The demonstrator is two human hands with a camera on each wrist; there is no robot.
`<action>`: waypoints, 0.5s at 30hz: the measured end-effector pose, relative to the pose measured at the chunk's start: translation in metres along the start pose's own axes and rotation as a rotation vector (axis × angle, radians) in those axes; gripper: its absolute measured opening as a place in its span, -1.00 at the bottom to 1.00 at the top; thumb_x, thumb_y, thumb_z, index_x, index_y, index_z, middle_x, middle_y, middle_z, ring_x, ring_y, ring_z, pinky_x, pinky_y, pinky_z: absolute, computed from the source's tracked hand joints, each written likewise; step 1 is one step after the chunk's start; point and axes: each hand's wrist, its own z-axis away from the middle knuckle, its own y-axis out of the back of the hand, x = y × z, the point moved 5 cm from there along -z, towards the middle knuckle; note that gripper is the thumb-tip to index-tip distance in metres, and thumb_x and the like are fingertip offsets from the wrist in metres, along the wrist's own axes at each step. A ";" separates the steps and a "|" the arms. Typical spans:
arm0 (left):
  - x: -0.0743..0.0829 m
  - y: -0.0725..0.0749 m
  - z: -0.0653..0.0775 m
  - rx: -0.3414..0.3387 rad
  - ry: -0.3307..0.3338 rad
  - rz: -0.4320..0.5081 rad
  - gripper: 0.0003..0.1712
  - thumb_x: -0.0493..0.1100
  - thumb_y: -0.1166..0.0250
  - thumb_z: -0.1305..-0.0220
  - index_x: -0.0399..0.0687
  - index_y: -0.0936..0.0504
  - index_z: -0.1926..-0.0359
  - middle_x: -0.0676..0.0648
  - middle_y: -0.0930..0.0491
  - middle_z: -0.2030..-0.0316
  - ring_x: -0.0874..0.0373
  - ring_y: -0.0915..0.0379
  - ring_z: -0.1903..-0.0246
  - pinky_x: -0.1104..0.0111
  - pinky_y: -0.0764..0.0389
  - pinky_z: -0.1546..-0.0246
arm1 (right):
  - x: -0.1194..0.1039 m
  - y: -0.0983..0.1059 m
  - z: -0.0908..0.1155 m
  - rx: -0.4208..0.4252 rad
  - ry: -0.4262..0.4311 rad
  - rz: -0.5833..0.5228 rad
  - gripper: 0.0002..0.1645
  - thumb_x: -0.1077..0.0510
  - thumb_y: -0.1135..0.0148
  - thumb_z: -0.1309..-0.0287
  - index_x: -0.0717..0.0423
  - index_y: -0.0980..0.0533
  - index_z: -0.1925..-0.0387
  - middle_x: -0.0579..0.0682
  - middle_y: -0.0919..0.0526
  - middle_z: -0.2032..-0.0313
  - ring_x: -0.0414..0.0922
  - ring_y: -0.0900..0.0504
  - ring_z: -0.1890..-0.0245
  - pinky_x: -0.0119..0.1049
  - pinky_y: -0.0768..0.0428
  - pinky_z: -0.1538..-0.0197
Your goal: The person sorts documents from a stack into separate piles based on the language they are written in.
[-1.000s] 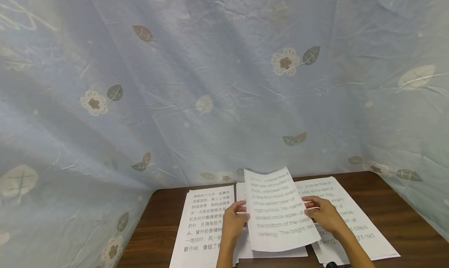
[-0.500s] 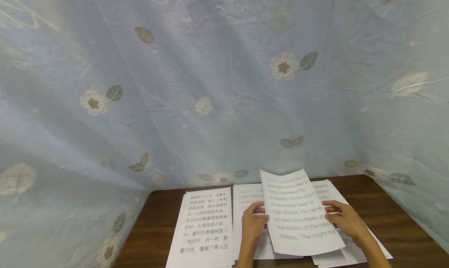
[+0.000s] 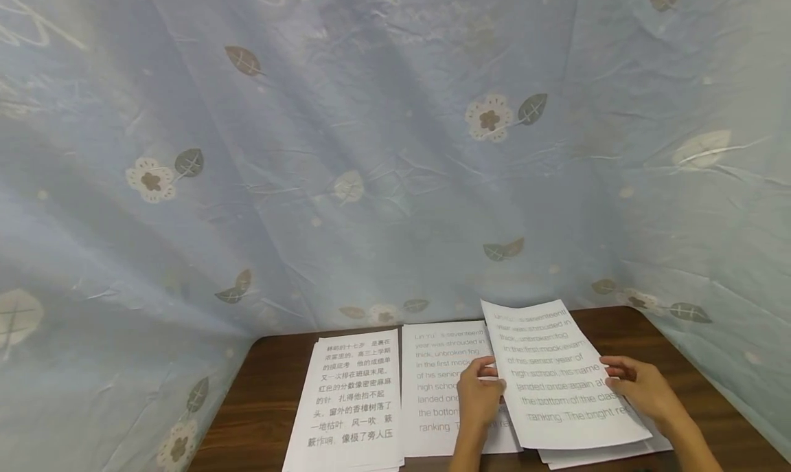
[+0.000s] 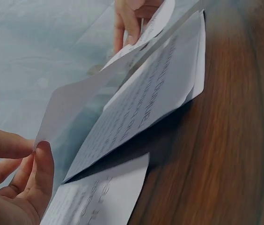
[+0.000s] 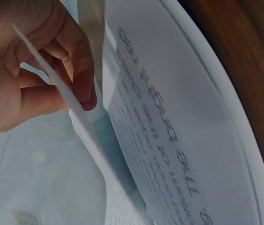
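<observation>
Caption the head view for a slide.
Left hand and right hand hold a printed sheet over the rightmost stack of papers.

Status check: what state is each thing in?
Held sheet: raised, curved, text facing up
Left hand: pinching that sheet's left edge
Right hand: pinching that sheet's right edge
Chinese-text stack: flat, untouched
Middle page: flat, partly covered
Right stack: under held sheet, edges uneven
Cloth backdrop: hanging, wrinkled

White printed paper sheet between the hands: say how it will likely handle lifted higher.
The white printed paper sheet is probably floppy: it bows in the left wrist view. It seems light: left hand and right hand merely pinch its edges. Its thinness suggests easy creasing.
</observation>
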 end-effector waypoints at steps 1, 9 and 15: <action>0.000 -0.003 0.000 0.002 -0.005 0.007 -0.48 -0.51 -0.38 -0.12 -0.15 -0.74 -0.13 -0.02 -0.68 0.21 0.24 -0.64 0.39 0.48 -0.70 0.49 | 0.000 0.003 0.000 0.008 0.002 0.009 -0.38 0.28 -0.28 -0.41 0.52 -0.41 -0.39 0.36 -0.70 -0.09 -0.37 -0.59 0.20 -0.42 -0.61 0.23; 0.004 -0.024 -0.004 -0.004 -0.027 0.002 -0.50 -0.53 -0.36 -0.10 -0.16 -0.75 -0.08 -0.02 -0.65 0.27 0.28 -0.55 0.52 0.53 -0.60 0.57 | 0.002 0.019 -0.005 0.050 0.000 0.104 -0.41 0.29 -0.31 -0.37 0.51 -0.46 -0.33 0.30 -0.77 0.00 -0.32 -0.59 0.26 -0.42 -0.53 0.29; -0.001 -0.030 -0.005 0.002 -0.028 -0.022 -0.52 -0.54 -0.36 -0.08 -0.16 -0.76 -0.05 -0.03 -0.65 0.30 0.28 -0.51 0.57 0.51 -0.58 0.61 | 0.008 0.020 -0.006 0.049 -0.026 0.163 -0.42 0.25 -0.31 -0.33 0.43 -0.52 -0.31 0.30 -0.77 -0.02 -0.15 -0.61 0.15 -0.39 -0.44 0.25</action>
